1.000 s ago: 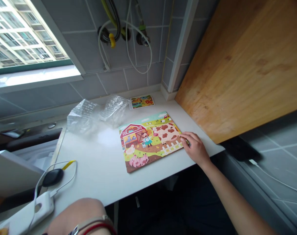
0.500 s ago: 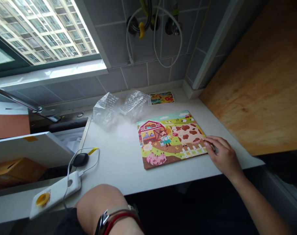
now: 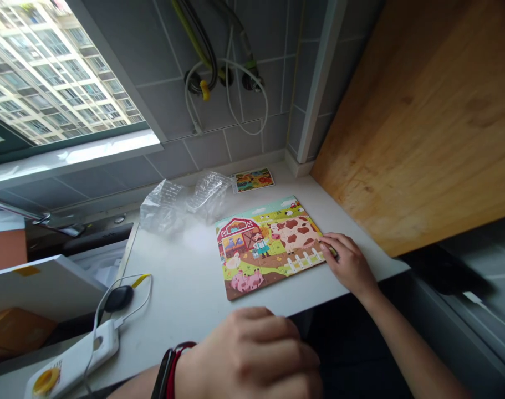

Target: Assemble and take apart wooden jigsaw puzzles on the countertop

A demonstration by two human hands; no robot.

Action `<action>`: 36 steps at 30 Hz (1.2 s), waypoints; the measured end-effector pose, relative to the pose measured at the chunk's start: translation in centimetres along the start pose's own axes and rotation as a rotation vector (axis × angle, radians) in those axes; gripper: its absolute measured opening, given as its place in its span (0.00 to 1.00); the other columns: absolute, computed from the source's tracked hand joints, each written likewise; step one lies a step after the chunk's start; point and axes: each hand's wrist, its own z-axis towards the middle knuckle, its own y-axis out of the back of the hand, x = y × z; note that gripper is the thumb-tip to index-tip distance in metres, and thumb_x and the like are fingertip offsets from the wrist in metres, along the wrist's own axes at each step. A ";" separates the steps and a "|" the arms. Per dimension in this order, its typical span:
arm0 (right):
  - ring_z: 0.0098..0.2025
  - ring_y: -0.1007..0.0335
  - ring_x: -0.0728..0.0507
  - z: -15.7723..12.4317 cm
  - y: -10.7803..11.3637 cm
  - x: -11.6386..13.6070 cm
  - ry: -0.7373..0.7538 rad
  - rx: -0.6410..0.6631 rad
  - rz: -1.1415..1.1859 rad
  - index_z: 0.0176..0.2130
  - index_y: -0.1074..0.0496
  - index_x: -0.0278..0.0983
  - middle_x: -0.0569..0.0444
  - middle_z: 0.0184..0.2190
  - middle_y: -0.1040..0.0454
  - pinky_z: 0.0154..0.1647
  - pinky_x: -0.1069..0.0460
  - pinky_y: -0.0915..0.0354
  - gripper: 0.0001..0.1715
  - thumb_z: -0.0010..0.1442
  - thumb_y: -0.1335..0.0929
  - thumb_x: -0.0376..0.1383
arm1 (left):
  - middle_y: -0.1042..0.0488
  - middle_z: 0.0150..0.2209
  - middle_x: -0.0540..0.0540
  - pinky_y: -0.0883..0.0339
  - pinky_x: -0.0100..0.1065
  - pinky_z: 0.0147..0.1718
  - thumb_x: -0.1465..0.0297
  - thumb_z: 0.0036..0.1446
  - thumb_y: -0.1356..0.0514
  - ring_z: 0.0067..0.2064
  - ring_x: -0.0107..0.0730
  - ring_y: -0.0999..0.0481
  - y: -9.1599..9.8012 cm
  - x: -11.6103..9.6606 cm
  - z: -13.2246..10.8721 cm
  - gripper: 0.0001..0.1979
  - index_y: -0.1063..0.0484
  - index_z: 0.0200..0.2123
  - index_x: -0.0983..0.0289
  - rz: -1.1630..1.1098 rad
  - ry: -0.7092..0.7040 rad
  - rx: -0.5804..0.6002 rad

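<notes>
A farm jigsaw puzzle (image 3: 273, 244) with a red barn, a farmer, a spotted cow and a pig lies flat on the white counter. My right hand (image 3: 350, 263) is at its lower right edge, thumb and fingers closed on a small piece (image 3: 334, 252) that looks like a puzzle piece, mostly hidden by the fingers. The puzzle's lower right corner is partly covered. Close to the camera, my left hand (image 3: 256, 354) is raised in a loose fist, slightly blurred, with a dark band and a red bracelet at the wrist. Its palm is out of sight.
Crumpled clear plastic bags (image 3: 185, 202) and a small colourful picture card (image 3: 253, 180) lie behind the puzzle. On the left are a white power strip (image 3: 77, 354), a black plug (image 3: 119, 298) and a sink (image 3: 102, 260). A wooden panel (image 3: 422, 138) stands on the right.
My left hand has come into view as a fist, where only the forearm and wrist showed before. The view has shifted, while my right hand stays at the puzzle's edge.
</notes>
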 end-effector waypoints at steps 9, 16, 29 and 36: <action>0.55 0.22 0.37 0.4 0.8 -1.5 -0.073 0.073 0.215 0.51 0.19 0.39 0.45 0.52 0.21 0.59 0.41 0.25 0.20 0.73 0.39 0.36 | 0.30 0.67 0.60 0.25 0.58 0.60 0.69 0.70 0.41 0.71 0.55 0.34 -8.3 6.8 -6.1 0.18 0.28 0.61 0.55 0.349 0.549 -0.280; 0.66 0.30 0.33 3.9 5.0 -5.0 0.014 0.640 0.323 0.61 0.23 0.45 0.45 0.65 0.29 0.69 0.37 0.34 0.29 0.65 0.27 0.51 | 0.32 0.68 0.61 0.23 0.53 0.59 0.68 0.70 0.41 0.68 0.52 0.30 -10.1 4.6 -9.1 0.17 0.27 0.60 0.54 0.349 0.631 -0.316; 0.65 0.32 0.30 5.6 4.7 -4.9 0.168 0.693 0.205 0.62 0.23 0.44 0.44 0.65 0.29 0.68 0.34 0.34 0.32 0.59 0.24 0.44 | 0.21 0.60 0.58 0.18 0.46 0.50 0.58 0.71 0.41 0.54 0.47 0.17 -8.7 6.9 -8.1 0.14 0.20 0.52 0.54 0.443 0.742 -0.385; 0.64 0.30 0.30 5.3 4.4 -5.3 0.217 0.666 0.172 0.62 0.24 0.43 0.42 0.64 0.28 0.66 0.34 0.31 0.29 0.64 0.26 0.45 | 0.18 0.55 0.58 0.17 0.45 0.49 0.58 0.69 0.38 0.53 0.46 0.16 -7.6 7.5 -8.0 0.14 0.18 0.50 0.56 0.473 0.690 -0.378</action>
